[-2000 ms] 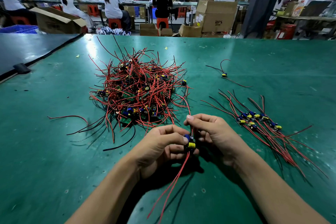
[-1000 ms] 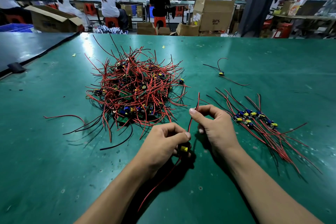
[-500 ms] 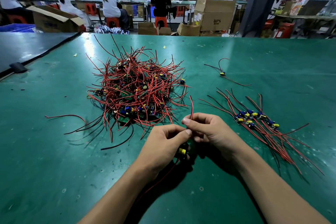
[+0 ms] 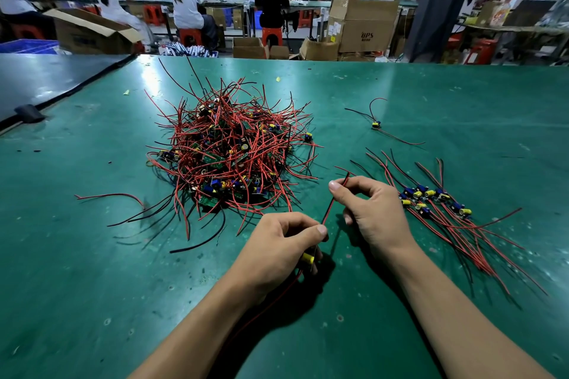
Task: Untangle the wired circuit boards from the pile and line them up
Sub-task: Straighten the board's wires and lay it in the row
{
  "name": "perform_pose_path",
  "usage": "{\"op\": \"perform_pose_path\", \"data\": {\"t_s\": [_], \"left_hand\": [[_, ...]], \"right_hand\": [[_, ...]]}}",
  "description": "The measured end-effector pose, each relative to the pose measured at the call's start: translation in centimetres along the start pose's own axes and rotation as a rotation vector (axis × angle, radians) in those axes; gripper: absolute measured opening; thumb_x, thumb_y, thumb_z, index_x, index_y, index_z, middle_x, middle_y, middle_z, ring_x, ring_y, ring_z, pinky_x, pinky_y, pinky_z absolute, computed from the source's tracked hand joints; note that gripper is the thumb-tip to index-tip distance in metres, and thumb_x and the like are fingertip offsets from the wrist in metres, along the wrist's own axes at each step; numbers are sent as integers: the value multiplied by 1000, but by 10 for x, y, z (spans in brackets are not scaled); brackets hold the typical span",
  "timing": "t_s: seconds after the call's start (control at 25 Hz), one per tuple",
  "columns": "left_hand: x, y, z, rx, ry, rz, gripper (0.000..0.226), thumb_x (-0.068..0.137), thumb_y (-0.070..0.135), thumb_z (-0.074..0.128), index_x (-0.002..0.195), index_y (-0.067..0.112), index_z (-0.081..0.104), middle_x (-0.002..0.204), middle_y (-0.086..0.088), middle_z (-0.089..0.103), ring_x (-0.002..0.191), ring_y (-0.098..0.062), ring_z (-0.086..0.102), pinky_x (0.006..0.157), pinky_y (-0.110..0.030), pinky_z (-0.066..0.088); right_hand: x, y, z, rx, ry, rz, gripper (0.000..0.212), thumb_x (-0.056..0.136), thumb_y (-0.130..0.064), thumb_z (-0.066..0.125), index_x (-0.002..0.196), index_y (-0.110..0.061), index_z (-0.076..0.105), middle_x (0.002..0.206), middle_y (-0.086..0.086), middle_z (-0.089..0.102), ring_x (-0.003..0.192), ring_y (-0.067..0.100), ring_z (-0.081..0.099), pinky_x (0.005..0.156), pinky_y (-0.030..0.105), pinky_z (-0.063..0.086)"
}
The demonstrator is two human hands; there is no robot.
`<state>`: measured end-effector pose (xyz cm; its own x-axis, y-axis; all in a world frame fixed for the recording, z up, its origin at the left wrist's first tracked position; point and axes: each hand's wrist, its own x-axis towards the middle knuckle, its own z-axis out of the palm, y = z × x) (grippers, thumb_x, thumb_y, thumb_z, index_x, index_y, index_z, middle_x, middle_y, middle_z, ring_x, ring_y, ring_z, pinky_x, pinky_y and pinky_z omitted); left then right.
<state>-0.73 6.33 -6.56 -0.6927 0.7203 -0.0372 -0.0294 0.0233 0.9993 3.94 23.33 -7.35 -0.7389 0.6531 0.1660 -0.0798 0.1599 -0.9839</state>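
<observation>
On the glossy, scuffed green table mat, a bristling pile of red-and-black wired boards sits left of a fanned row laid out beside the right hand. The left hand curls round a small board, mostly hidden except what looks like a yellow cylinder. The right hand's thumb and forefinger pinch its thin lead taut.

Past the far edge of my green counter stand stacked cardboard boxes, 1 marked BPS. Workers in white caps sit on red stools, backs to me. Far left, a blue crate sits beside an open carton.
</observation>
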Motion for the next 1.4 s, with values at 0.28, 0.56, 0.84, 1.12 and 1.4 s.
{"op": "perform_pose_path", "data": {"t_s": [0.28,0.56,0.84,1.12,1.4], "left_hand": [[0,1,0,-20,-18,-15,16,91,12,65,82,-1,69,59,-11,62,45,-21,56,46,-20,44],[-1,2,1,-51,-22,-20,14,90,11,65,83,-1,69,60,-12,62,45,-19,55,44,-19,43],[-3,5,0,-49,-52,-37,14,91,11,65,84,1,71,59,-10,61,46,-18,55,43,-19,43],[-2,0,1,-60,11,-38,19,91,18,65,87,1,70,63,-10,63,50,-21,60,51,-23,47],[6,5,-1,-317,107,-132,63,76,60,54,110,9,66,92,-13,75,68,-21,67,67,-37,59]], "right_hand": [[4,1,3,-32,154,-52,22,86,-34,79,79,-15,68,42,2,50,31,10,35,37,16,28],[10,-8,7,377,53,176,24,95,-22,66,75,-13,57,58,2,48,36,9,39,39,18,34],[12,-17,3,776,-33,507,30,93,-26,64,67,-11,59,55,-4,43,31,4,31,38,16,29],[7,-13,5,478,-30,398,42,75,-45,74,89,-7,70,65,-2,60,41,5,46,42,17,41],[4,-15,7,344,-40,351,71,68,-71,64,101,-8,72,74,-1,70,48,12,58,48,21,48]]}}
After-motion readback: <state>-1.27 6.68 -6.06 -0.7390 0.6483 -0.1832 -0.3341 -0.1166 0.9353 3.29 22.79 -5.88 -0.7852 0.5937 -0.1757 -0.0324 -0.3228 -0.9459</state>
